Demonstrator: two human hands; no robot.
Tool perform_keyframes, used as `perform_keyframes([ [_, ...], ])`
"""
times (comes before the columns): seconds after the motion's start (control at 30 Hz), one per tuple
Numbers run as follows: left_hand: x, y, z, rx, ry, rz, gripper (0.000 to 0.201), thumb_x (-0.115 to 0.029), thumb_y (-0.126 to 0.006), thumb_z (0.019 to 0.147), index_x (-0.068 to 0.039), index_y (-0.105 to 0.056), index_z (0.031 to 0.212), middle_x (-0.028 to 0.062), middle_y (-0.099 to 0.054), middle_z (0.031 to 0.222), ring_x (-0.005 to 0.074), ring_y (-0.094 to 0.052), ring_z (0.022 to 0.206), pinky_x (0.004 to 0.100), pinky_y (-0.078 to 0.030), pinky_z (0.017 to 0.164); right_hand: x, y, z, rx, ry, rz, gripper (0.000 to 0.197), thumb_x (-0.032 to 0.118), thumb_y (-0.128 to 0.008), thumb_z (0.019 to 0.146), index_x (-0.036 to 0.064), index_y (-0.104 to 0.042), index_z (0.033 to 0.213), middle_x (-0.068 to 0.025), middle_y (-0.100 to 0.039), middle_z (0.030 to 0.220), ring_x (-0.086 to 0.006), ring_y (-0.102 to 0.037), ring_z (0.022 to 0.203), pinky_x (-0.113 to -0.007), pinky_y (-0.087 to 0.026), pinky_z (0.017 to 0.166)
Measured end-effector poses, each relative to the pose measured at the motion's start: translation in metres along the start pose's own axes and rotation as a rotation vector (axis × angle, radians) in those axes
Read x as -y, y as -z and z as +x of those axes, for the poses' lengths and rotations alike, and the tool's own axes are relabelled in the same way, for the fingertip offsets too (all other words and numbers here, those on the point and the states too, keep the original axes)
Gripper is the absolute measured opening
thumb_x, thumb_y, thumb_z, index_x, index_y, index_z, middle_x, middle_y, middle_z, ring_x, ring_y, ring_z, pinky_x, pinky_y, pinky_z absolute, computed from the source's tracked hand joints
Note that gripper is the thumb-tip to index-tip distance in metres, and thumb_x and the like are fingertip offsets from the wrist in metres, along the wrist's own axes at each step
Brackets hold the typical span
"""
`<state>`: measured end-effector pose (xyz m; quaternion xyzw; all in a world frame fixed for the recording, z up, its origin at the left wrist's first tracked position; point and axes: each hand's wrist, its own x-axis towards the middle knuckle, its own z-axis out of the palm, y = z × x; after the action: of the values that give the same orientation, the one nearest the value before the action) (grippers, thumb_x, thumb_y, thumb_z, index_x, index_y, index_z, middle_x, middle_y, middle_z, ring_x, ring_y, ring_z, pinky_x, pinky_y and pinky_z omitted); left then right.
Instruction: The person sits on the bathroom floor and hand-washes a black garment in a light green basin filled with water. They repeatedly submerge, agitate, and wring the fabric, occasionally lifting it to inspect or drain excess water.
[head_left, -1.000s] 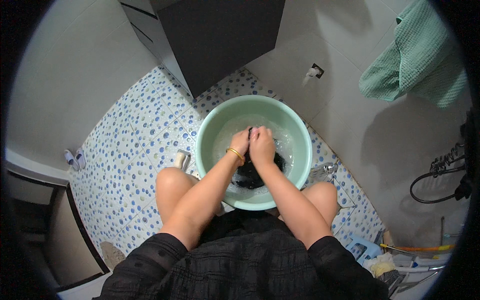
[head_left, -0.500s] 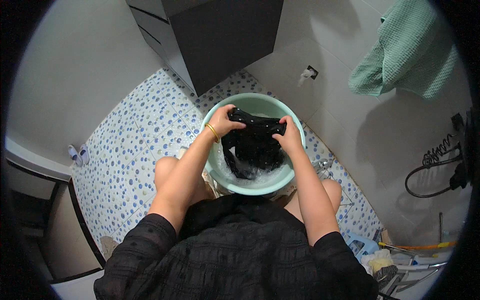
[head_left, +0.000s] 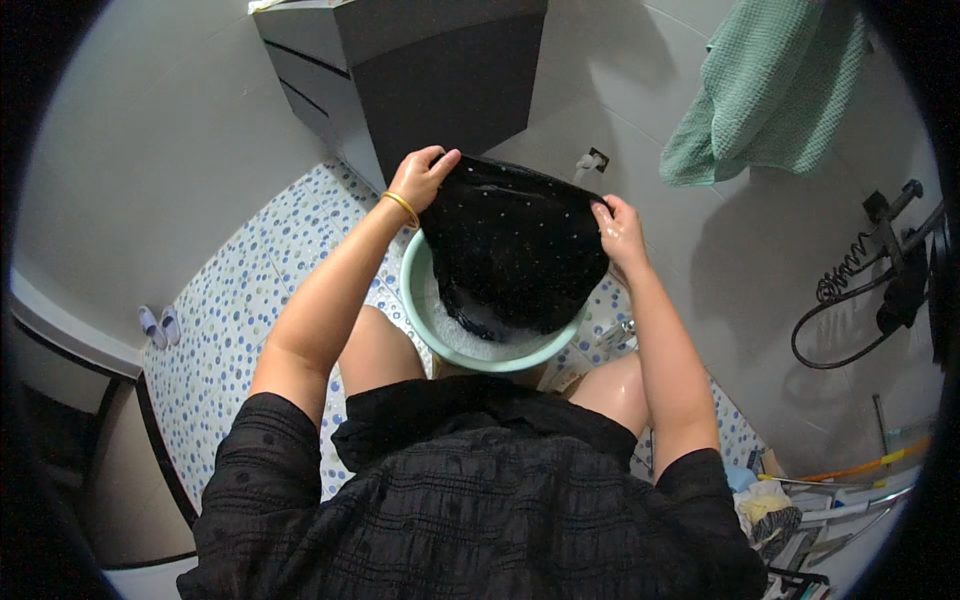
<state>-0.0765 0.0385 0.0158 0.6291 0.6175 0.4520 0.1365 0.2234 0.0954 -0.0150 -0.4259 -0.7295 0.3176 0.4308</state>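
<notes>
A wet black garment (head_left: 520, 240) with small pale specks hangs spread between my hands; its exact kind is hard to tell. My left hand (head_left: 422, 180), with a gold bangle at the wrist, pinches its upper left corner. At the upper right corner, my right hand (head_left: 620, 232) grips the edge, with suds on the fingers. Beneath hangs the cloth's lower part, reaching down into a pale green basin (head_left: 412, 290) of soapy water (head_left: 485, 345). Much of the basin's far side is hidden behind the garment.
A dark cabinet (head_left: 450, 90) stands beyond the basin. On the right wall hang a green towel (head_left: 760, 100) and a shower hose (head_left: 835, 320). A metal tap (head_left: 615, 335) is right of the basin. Slippers (head_left: 160, 325) lie at left on the dotted tile floor (head_left: 250, 270).
Both hands have risen and moved apart, lifting the black garment higher and stretching it wide. The view has shifted slightly.
</notes>
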Motion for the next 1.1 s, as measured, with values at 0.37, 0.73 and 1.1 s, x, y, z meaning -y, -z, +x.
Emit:
perform_keyframes([
  [0.37, -0.046, 0.056, 0.02, 0.342, -0.385, 0.277, 0.033, -0.01, -0.063, 0.072, -0.006, -0.053, 0.103, 0.0098, -0.061, 0.094, 0.0171, -0.059, 0.085, 0.0294, -0.046, 0.076, 0.062, 0.052, 0.043, 0.06, 0.189, -0.318, 0.031, 0.028, -0.056, 0.079, -0.002, -0.055, 0.073, -0.0154, -0.049, 0.056, -0.0225, -0.047, 0.051, -0.034, -0.038, 0.051],
  [0.73, -0.024, 0.02, 0.027, 0.062, 0.437, -0.639, 0.049, -0.048, -0.045, 0.083, -0.001, -0.055, 0.092, 0.0101, -0.05, 0.077, 0.0198, -0.047, 0.069, 0.0338, -0.04, 0.068, 0.128, 0.022, 0.044, 0.412, -0.467, 0.405, 0.018, 0.011, -0.056, 0.077, -0.006, -0.057, 0.078, -0.0117, -0.059, 0.072, -0.0213, -0.057, 0.059, -0.035, -0.048, 0.055],
  [1.1, -0.071, -0.027, 0.0, 0.056, -0.242, -0.278, 0.012, -0.001, -0.054, 0.074, 0.002, -0.057, 0.085, 0.0082, -0.059, 0.075, 0.0152, -0.055, 0.069, 0.0284, -0.045, 0.065, 0.162, -0.004, 0.031, 0.417, -0.168, 0.488, 0.029, 0.03, -0.053, 0.083, 0.0014, -0.059, 0.082, -0.0051, -0.061, 0.076, -0.0132, -0.057, 0.073, -0.029, -0.044, 0.066],
])
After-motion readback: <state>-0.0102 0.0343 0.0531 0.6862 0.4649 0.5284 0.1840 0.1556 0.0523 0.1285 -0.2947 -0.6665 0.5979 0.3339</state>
